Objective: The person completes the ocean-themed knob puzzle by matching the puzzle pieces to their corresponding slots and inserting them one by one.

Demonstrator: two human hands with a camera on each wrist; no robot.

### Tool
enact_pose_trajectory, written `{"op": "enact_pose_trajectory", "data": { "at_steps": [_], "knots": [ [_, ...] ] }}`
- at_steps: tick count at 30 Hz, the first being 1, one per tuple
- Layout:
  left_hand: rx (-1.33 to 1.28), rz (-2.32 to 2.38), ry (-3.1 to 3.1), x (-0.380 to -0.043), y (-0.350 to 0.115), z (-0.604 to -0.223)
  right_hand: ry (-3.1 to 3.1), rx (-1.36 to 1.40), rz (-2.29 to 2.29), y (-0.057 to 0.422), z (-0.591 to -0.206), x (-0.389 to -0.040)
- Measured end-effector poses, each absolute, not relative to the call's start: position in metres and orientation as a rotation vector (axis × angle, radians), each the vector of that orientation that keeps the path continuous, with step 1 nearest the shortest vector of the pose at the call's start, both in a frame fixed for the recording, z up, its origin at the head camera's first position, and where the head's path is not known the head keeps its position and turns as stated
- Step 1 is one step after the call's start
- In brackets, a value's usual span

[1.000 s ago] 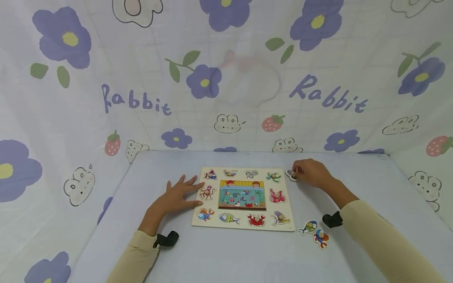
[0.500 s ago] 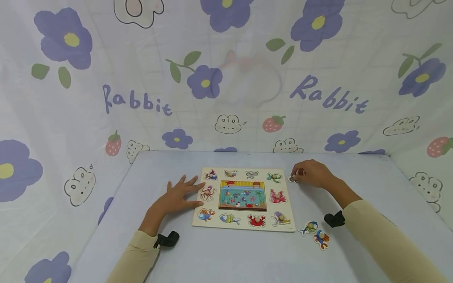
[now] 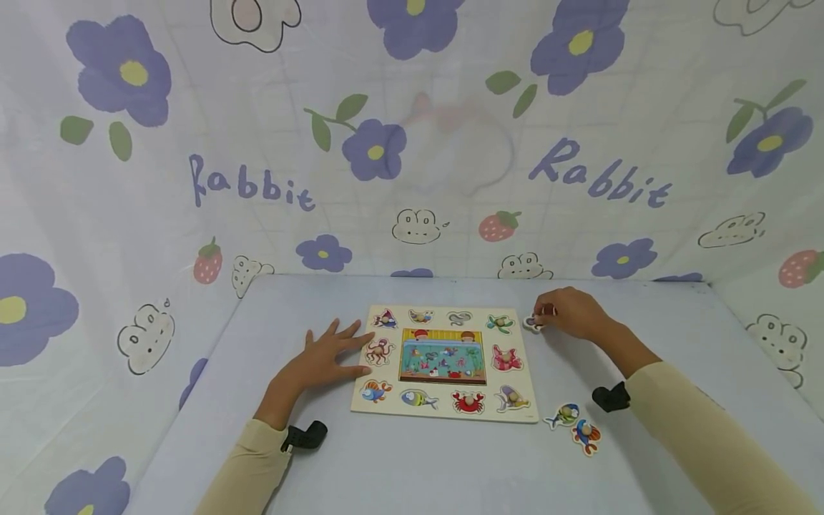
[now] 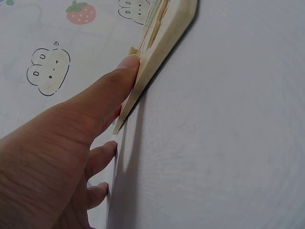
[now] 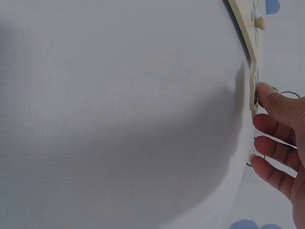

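A wooden peg puzzle board (image 3: pixel 508 379) with sea-animal pictures lies flat on the table. My left hand (image 3: pixel 318 361) has its fingers spread at the board's left side; in the left wrist view the thumb touches the board's edge. Just past the far right corner of the board, my right hand (image 3: pixel 569 315) pinches a small pale-edged puzzle piece (image 3: pixel 533 325) with a greyish picture. The fingers hide most of that piece. In the right wrist view the piece (image 5: pixel 252 90) stands close to the board's edge, and the other fingers are loosely bent.
A striped fish piece (image 3: pixel 563 415) and a blue and red lobster-like piece (image 3: pixel 586 436) lie off the board's near right corner. Behind the table hangs a printed curtain (image 3: pixel 425 172). Each wrist wears a small black camera.
My right hand has shifted slightly right with the puzzle piece, which has turned a little in the fingers. The left hand stays in place at the board.
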State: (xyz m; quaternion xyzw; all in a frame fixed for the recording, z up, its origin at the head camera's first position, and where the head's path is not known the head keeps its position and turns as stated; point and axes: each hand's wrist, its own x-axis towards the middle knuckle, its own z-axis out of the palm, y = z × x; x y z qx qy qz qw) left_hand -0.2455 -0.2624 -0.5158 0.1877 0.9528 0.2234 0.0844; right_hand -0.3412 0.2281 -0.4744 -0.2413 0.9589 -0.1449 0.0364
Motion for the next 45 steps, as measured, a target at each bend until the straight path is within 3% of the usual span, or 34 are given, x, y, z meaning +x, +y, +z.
{"op": "enact_pose_trajectory", "data": {
  "at_steps": [19, 45],
  "knots": [
    [0.550, 0.653, 2.848, -0.247, -0.263, -0.519, 3.023, -0.765, -0.432, 0.212, -0.457, -0.341],
    [0.548, 0.639, 2.851, -0.248, -0.263, -0.520, 3.029, -0.894, -0.396, 0.146, -0.452, -0.339]
  ]
}}
